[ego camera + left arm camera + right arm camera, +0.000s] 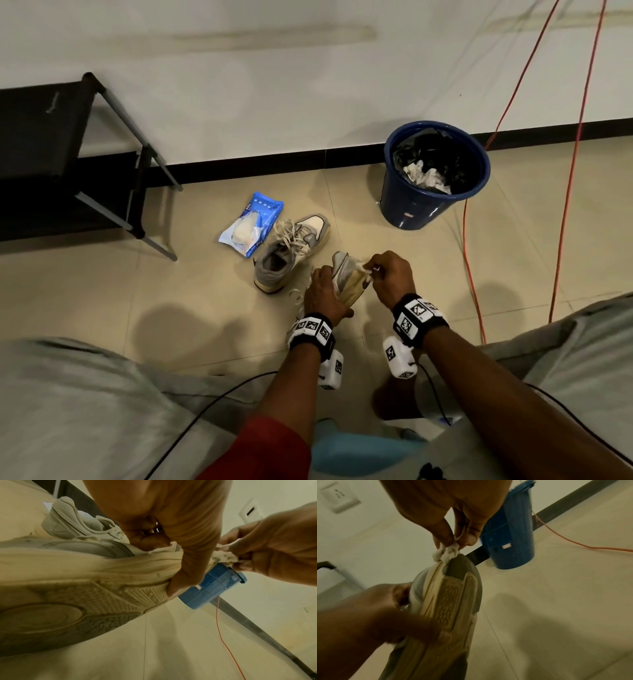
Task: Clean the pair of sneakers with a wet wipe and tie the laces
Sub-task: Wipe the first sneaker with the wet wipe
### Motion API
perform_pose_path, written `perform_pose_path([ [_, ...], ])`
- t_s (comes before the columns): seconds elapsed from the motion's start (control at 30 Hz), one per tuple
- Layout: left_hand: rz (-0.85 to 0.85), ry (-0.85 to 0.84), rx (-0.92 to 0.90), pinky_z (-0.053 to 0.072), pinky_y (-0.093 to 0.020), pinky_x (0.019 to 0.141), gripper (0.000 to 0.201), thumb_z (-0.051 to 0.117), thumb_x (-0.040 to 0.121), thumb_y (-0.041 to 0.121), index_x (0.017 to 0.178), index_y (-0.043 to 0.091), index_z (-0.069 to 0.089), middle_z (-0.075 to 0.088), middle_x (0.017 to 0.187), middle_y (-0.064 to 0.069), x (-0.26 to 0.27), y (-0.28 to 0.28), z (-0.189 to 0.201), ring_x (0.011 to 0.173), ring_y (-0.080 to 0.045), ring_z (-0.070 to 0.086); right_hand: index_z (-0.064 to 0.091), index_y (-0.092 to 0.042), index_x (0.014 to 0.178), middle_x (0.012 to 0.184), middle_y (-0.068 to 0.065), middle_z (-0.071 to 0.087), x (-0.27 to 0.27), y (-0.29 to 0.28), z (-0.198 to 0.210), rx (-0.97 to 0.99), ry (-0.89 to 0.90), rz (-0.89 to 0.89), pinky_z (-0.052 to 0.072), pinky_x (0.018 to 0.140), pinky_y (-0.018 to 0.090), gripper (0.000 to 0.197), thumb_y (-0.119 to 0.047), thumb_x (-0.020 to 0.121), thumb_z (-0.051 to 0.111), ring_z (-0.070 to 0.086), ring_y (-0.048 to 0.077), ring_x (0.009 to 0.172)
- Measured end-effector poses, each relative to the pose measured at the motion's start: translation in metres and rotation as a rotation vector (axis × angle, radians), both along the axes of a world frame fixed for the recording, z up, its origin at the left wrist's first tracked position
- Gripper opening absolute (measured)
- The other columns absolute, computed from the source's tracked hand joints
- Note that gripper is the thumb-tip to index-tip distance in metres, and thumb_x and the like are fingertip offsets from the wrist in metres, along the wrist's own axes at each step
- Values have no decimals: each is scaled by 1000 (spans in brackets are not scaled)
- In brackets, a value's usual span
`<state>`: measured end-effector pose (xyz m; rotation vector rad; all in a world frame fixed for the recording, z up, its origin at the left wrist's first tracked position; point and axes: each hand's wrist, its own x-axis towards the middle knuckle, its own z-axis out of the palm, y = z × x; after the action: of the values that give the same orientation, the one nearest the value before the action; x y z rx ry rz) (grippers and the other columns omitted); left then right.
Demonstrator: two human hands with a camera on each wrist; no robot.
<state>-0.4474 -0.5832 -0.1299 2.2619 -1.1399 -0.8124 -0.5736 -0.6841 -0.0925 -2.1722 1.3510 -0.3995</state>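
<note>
My left hand (pixel 323 294) grips a grey-and-cream sneaker (pixel 349 279) off the floor, tilted on its side with the sole (pixel 72 601) facing me; the thumb lies across the sole edge (pixel 426 627). My right hand (pixel 390 274) pinches a crumpled white wet wipe (pixel 447 553) against the sneaker's toe end (pixel 458 563). The wipe (pixel 224 555) bunches between the fingertips. The second sneaker (pixel 291 251) lies on the floor to the left, its laces loose and untied.
A blue wet-wipe pack (pixel 251 224) lies open beside the second sneaker. A blue bin (pixel 433 171) with used wipes stands by the wall at right. An orange cable (pixel 472 240) runs down the floor. A black rack (pixel 68 164) stands at left.
</note>
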Motion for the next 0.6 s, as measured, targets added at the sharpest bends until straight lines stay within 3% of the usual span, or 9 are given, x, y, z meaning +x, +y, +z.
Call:
perform_pose_path([
  [0.13,38,16,1,50,-40,83,94,96,42,31,118,13,43,51,124,-9,8,0,1,109,-33,54,69,-10,80,80,10,57,5,25,-2,-126,59,253,37,57,27,16,3,70,66,55,30,68],
  [0.3,-2,27,32,48,-39,91,101,95,43,32,127,13,42,50,130,-9,11,3,-2,117,-30,52,69,-5,85,87,13,59,7,2,6,-91,18,14,39,62,29,10,-3,75,68,54,28,73],
  [0.43,50,58,2,51,-40,83,80,88,49,33,115,17,46,56,118,-7,11,-1,0,104,-30,58,68,-8,81,83,12,56,11,41,-5,-119,47,273,44,57,32,11,-2,73,65,54,31,69],
  [0.53,76,80,-56,54,-41,78,59,77,58,35,107,23,47,60,108,-2,15,1,-7,95,-28,62,68,-8,86,85,14,56,21,51,-16,-162,81,384,44,55,31,14,-12,73,72,56,32,71],
  [0.6,86,75,-77,54,-41,79,59,77,58,37,108,24,49,61,108,-1,19,4,-10,96,-27,62,65,-8,87,87,14,56,35,45,-10,-211,88,400,45,54,32,16,-22,79,65,55,30,74],
])
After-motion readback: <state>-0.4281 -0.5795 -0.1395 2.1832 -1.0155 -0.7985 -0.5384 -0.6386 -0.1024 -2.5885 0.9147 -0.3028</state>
